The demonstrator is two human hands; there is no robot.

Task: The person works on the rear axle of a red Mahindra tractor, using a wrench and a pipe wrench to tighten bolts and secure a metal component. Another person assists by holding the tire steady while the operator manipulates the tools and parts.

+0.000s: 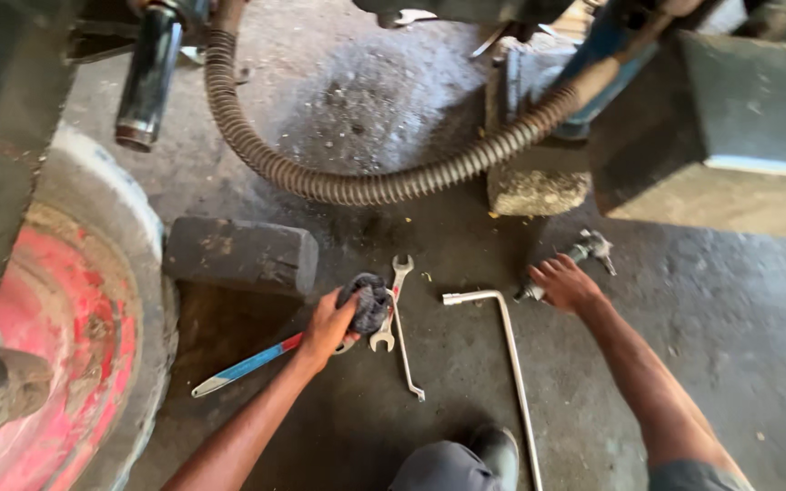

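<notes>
Oil-stained concrete workshop floor [684,364] beside a red wheel [56,364]. Left hand [327,325] is closed around a dark rag [370,300], lying over combination spanners [395,305] and a blue-and-red-handled bar [243,366]. Right hand [564,284] rests fingers-spread on a metal fitting [579,255], grasp unclear. L-shaped wheel wrench [511,355] lies between the hands.

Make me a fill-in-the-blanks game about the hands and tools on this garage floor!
1. The left hand grips a dark ____.
2. The right hand touches a small metal ____ on the floor.
3. Between the hands lies a long ____-shaped wrench.
4. The big wheel is painted ____.

Missing words: rag; part; L; red
</notes>
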